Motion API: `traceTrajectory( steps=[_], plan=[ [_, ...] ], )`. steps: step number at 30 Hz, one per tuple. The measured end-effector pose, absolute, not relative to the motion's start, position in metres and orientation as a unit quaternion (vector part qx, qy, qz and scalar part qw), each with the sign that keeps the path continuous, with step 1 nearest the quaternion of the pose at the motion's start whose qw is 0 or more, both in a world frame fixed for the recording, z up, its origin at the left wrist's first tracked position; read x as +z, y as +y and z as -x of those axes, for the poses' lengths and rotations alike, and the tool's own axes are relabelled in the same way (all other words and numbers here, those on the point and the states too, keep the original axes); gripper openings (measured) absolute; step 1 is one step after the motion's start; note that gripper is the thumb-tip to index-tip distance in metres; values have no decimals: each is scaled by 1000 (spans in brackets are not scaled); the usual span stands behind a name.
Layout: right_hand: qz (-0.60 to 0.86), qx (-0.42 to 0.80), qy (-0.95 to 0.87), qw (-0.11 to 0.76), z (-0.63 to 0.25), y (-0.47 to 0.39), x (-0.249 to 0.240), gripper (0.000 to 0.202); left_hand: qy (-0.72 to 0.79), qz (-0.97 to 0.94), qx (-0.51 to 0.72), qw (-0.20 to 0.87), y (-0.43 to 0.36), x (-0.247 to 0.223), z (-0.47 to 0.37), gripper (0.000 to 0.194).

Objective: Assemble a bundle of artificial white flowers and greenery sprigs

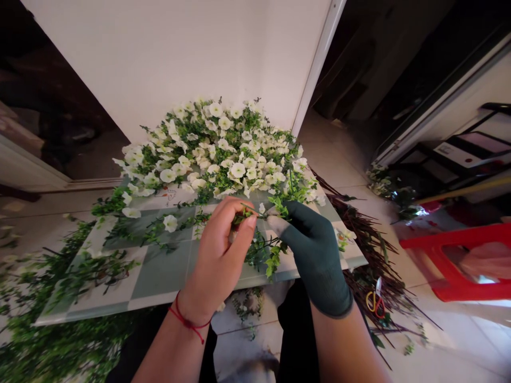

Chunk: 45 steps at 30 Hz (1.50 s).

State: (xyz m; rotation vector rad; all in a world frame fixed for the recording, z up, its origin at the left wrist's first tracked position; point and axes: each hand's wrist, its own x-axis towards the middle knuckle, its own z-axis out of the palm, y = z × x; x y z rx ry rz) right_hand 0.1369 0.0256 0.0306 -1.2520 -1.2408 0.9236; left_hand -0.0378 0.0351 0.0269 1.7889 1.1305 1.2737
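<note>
My bare left hand [221,250], with a red string bracelet at the wrist, pinches the end of a thin green stem [251,209] between thumb and fingers. Dark green glove covers my right hand [315,250], whose pale fingertips close on a leafy sprig [278,207] beside the left fingertips. Both hands meet above the front of a green-and-white checked table [163,271]. Just below them hang more green leaves [273,260]. Behind the hands spreads a large heap of white flowers [237,169] with green foliage. How stem and sprig join is hidden by my fingers.
Loose greenery [99,271] lies at the table's left, with more foliage [80,346] below it. Brown stems [371,239] are piled on the right, with scissors [376,300] on them. A red stool [459,260] stands further right. A white panel [191,58] rises behind the flowers.
</note>
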Motion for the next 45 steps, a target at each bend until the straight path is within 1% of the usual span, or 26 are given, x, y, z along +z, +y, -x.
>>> traceTrajectory(
  steps=[10, 15, 19, 24, 27, 31, 33, 39, 45],
  plan=[
    [552, 318, -564, 526, -139, 22, 35, 18, 457, -693, 466, 305, 35, 31, 39, 18],
    [551, 315, -557, 536, -136, 21, 36, 18, 454, -721, 454, 262, 34, 27, 34, 13],
    [550, 275, -578, 536, -133, 20, 37, 17, 455, -696, 496, 250, 30, 14, 25, 9],
    [539, 294, -574, 542, -136, 22, 37, 20, 478, -654, 509, 292, 25, 9, 22, 11],
    [545, 293, -573, 537, -137, 21, 38, 16, 480, -632, 514, 325, 24, 12, 23, 12],
    [549, 284, -584, 525, -135, 20, 39, 17, 487, -617, 522, 332, 22, 16, 23, 10],
    [550, 290, -577, 530, -134, 20, 39, 18, 492, -608, 525, 335, 22, 17, 22, 9],
    [554, 305, -554, 542, -132, 20, 37, 15, 497, -570, 547, 360, 22, 19, 20, 6],
    [539, 313, -559, 547, -130, 21, 35, 15, 460, -551, 574, 394, 24, 23, 19, 11]
  ],
)
